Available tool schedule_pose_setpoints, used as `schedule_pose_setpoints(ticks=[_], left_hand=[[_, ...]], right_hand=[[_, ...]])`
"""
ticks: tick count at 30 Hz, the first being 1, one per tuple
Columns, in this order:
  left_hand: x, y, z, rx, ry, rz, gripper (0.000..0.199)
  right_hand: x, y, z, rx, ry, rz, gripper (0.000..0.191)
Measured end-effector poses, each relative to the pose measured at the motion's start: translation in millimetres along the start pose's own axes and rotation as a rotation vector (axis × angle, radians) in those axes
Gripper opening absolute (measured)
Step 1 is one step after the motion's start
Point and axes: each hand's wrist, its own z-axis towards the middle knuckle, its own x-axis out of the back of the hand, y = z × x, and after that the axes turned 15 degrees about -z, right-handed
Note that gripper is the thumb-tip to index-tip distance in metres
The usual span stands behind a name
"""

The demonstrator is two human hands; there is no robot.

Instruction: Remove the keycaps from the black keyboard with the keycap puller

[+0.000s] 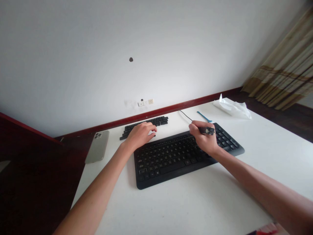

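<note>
We grip a dark tool (206,131) in our right hand (204,141), above the keyboard (168,160), which lies long from left to right. Our left hand (142,133), fingers loosely apart, is nearer the loose keys (160,121).

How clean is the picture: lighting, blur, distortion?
Head view: diffuse light on the white wall, floor at left nearly black. Head view: legends on the large black keyboard too soft to read. Head view: wide-angle distortion seems to stretch the right forearm.

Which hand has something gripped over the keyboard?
The right hand, closed around a black object; the left hand is open, near the black keycaps behind the keyboard.
</note>
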Motion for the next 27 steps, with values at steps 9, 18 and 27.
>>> schedule_pose_setpoints(ticks=[9,18,27], left_hand=[[-4.3,-1,0,0.126,0.006,-0.031,0.016],[-10.6,-3,2,0.132,0.008,-0.068,0.021],[11.8,4,-1,0.079,0.046,0.032,0.020]], right_hand=[[-1,0,0,0.004,-0.015,0.000,0.042],[-1,1,1,0.001,-0.028,-0.006,0.041],[1,-1,2,0.049,-0.070,-0.015,0.040]])
